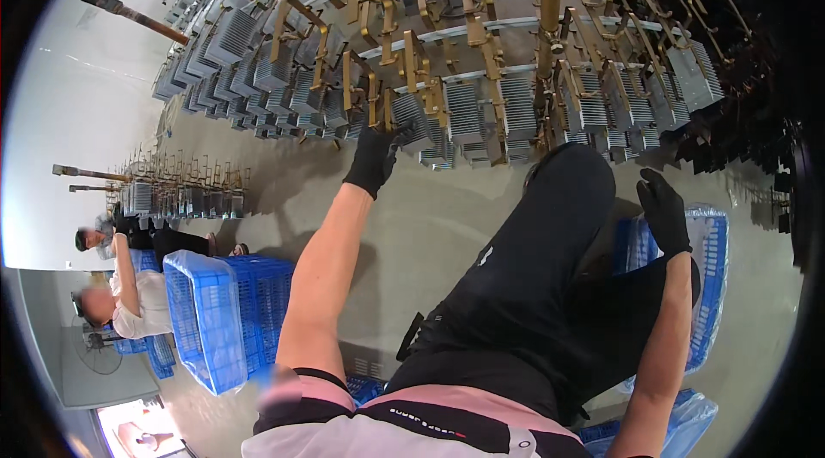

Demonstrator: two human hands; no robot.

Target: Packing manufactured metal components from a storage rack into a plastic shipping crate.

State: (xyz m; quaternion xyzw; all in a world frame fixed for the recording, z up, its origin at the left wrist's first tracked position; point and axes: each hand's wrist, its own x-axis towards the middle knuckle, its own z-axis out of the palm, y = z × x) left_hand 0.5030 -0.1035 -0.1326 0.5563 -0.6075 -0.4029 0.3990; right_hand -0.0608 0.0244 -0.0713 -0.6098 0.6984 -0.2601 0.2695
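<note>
My left hand, in a black glove, reaches up to the hanging rack. Its fingers close at the lower corner of a finned metal heat sink, which hangs from a brass-coloured hook. The glove hides part of that grip. My right hand, also black-gloved, hangs low on the right, beside my knee and over a blue plastic crate. Its fingers are stretched out and nothing shows in them.
Rows of heat sinks hang from the rack ahead, around a thick upright rod. At left stands a blue crate lined with clear plastic. Beyond it sit two people, one in a white shirt, near another rack and a fan.
</note>
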